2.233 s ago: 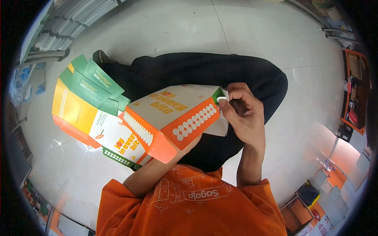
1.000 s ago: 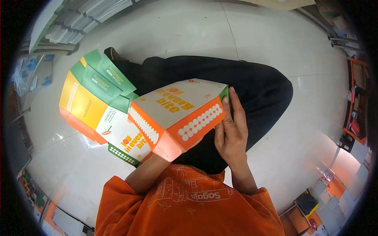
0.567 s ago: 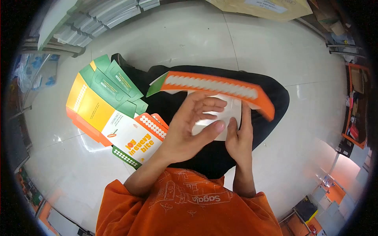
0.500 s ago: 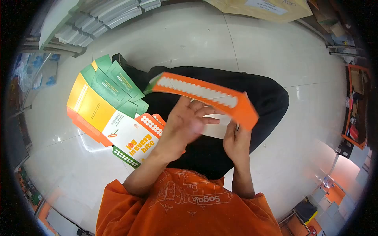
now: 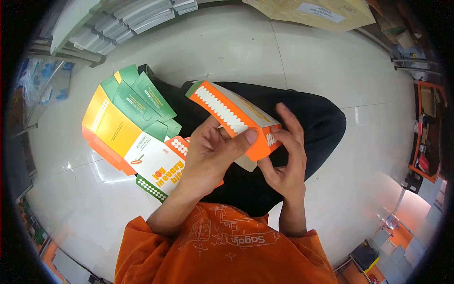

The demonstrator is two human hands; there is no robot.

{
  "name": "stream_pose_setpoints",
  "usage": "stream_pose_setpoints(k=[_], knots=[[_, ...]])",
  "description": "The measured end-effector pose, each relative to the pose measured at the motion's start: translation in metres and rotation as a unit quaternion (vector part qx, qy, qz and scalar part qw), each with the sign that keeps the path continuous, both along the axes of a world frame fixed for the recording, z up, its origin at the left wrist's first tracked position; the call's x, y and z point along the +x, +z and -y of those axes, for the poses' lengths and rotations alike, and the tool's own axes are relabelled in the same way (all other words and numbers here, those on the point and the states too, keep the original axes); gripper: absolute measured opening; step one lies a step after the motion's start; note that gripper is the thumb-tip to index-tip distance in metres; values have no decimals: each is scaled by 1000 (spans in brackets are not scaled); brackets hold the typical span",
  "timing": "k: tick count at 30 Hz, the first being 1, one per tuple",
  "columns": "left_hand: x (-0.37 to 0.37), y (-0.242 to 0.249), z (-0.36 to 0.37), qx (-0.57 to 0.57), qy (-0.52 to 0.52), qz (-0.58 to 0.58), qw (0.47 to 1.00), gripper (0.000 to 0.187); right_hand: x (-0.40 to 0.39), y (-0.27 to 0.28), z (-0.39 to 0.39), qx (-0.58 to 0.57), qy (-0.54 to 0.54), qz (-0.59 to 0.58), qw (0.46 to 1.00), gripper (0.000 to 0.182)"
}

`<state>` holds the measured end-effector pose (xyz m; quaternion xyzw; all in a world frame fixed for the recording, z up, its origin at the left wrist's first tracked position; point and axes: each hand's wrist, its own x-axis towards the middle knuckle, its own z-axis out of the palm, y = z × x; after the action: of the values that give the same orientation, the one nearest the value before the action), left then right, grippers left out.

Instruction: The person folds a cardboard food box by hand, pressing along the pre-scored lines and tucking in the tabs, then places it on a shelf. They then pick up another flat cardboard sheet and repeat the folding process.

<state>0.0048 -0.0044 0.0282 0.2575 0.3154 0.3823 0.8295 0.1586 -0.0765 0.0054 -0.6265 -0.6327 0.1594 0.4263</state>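
Above my lap is a partly folded carton (image 5: 220,108) with an orange side, white scalloped print and a white panel. My left hand (image 5: 213,149) grips its near end, thumb pressed on the orange side and fingers underneath. My right hand (image 5: 289,163) pinches the short end at the right corner, index finger raised away from it. A pale flap (image 5: 247,162) hangs below the carton between the hands. Flat, unfolded cartons (image 5: 124,135) in yellow, green, white and orange lie to the left, one printed "joy in every bite"; my left forearm hides part of them.
My crossed legs in black trousers (image 5: 312,113) rest on the glossy tiled floor (image 5: 236,52). Paper stacks (image 5: 137,19) stand on a rack at upper left. A brown paper package (image 5: 317,13) lies at the top. Shelving (image 5: 428,128) lines the right side.
The carton has turned from a nearly flat, bent strip to a boxier shape, its far end tilted up-left. My left hand, open before, now grips it; my right fingers have moved onto its end.
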Motion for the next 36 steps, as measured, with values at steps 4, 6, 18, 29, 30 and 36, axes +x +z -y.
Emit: stream_pose_setpoints(k=[4,6,18,29,30,36], knots=[[0,-4,-4,15,-14,7,1000,27,0,0,-10,68,46,-56,995,35],[-11,-7,-12,40,-48,-16,998,27,4,2,-13,96,44,-55,993,22],[15,-31,14,191,85,-71,975,25,-14,2,-6,77,-40,-254,963,10],[7,-21,18,161,31,-109,980,17,-6,-1,-10,107,-25,-133,985,19],[5,-22,17,161,31,-109,980,17,-6,-1,-10,109,-22,-133,985,20],[2,-34,8,217,-1,-96,972,12,1,-1,-10,97,43,-166,980,15]])
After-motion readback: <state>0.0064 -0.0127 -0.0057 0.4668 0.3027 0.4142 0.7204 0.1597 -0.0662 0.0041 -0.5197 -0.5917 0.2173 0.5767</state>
